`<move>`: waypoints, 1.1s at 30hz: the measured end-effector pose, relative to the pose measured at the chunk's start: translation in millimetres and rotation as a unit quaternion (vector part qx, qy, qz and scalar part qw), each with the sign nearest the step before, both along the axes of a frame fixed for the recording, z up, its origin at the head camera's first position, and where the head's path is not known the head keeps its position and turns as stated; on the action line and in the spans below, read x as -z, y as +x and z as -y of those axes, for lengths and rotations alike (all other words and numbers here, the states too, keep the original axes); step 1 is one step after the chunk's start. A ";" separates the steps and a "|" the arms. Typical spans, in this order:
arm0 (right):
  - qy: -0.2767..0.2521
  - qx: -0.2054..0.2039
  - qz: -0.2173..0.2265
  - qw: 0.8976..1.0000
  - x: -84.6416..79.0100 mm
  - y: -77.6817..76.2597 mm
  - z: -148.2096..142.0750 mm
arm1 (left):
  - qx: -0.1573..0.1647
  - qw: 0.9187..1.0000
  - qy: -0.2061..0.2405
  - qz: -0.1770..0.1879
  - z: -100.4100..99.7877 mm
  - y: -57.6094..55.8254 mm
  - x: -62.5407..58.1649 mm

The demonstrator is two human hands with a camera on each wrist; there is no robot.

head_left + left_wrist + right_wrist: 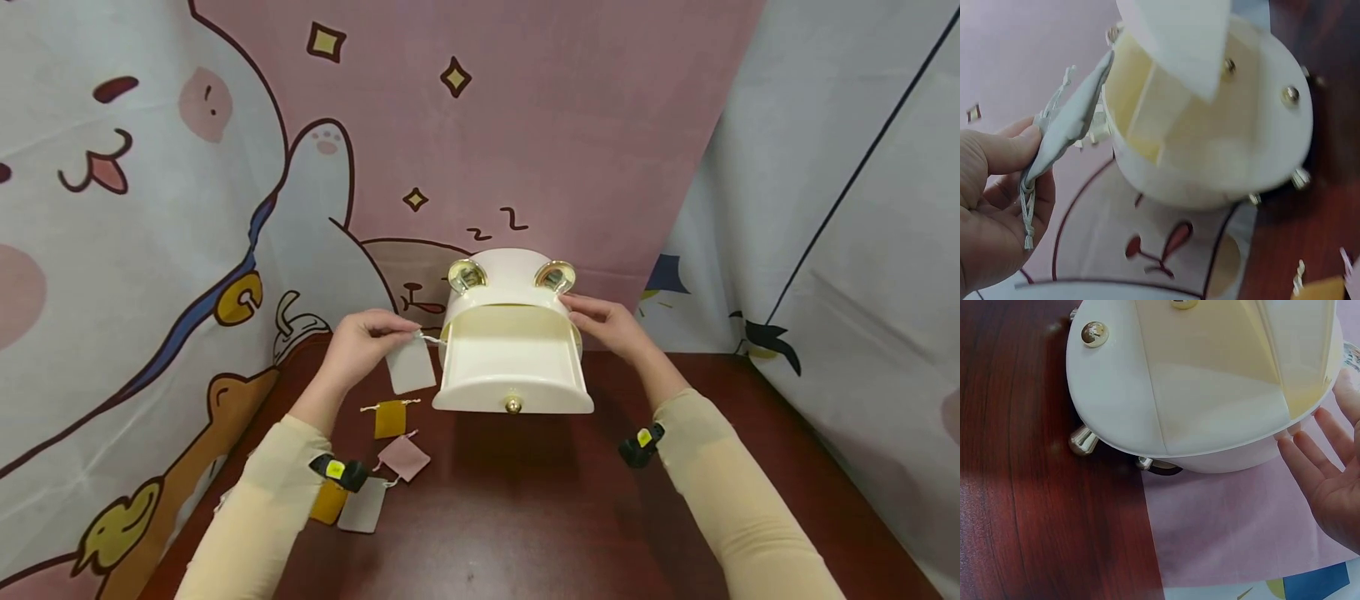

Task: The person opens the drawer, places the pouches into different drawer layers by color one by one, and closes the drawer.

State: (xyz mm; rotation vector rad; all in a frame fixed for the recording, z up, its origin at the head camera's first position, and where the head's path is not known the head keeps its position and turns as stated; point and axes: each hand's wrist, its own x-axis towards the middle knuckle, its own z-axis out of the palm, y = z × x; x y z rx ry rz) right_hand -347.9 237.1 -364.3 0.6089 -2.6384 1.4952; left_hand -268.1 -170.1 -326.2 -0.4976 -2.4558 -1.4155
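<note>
A cream-white rounded box [510, 279] with gold knobs and gold feet stands on the table, its upper drawer [480, 398] pulled out towards me. My left hand [358, 350] pinches a pale grey drawstring pouch [412, 368] by its top, to the left of the drawer. In the left wrist view the pouch [1069, 128] sits between thumb and fingers, its cords hanging on both sides. With fingers extended, my right hand [611, 327] touches the right side of the box. The right wrist view shows its fingertips [1300, 450] against the box's wall.
Left of the box several more drawstring pouches lie on the dark red-brown table [525, 533]: a mustard pouch [390, 419], a pink pouch [404, 457], another grey pouch [363, 506] and a second mustard pouch [327, 503]. A printed cloth [600, 150] hangs behind the table.
</note>
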 end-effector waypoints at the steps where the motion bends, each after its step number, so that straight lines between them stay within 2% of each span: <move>1: 0.000 0.001 -0.002 1.000 0.5 -0.3 -0.5 | 0.005 1.000 0.002 0.002 -6.0 -1.2 -3.7; 8: 0.002 -0.001 -0.005 1.000 2.3 0.4 -1.3 | 0.025 1.000 0.009 0.011 -45.8 -9.4 -22.3; 12: 0.005 -0.001 -0.005 1.000 3.4 -0.4 0.3 | 0.025 1.000 0.003 0.009 -64.8 -12.1 -24.5; 17: 0.008 -0.004 -0.013 1.000 3.7 -0.7 2.2 | 0.042 0.999 0.024 0.008 -87.6 -14.4 -23.9; 22: -0.001 -0.012 -0.004 1.000 -14.8 16.8 9.2 | 0.054 0.998 0.016 0.007 -109.9 -16.8 -27.6; 24: -0.011 -0.012 0.002 1.000 -17.5 19.3 10.2 | 0.059 0.998 0.008 0.005 -117.1 -18.2 -29.3; 29: -0.002 -0.001 -0.005 1.000 -2.8 4.9 2.2 | 0.061 0.998 -0.015 -0.008 -131.1 -23.1 -33.3; 33: 0.010 0.002 -0.020 1.000 1.7 0.6 -1.8 | 0.053 0.998 -0.025 -0.025 -139.1 -27.5 -35.0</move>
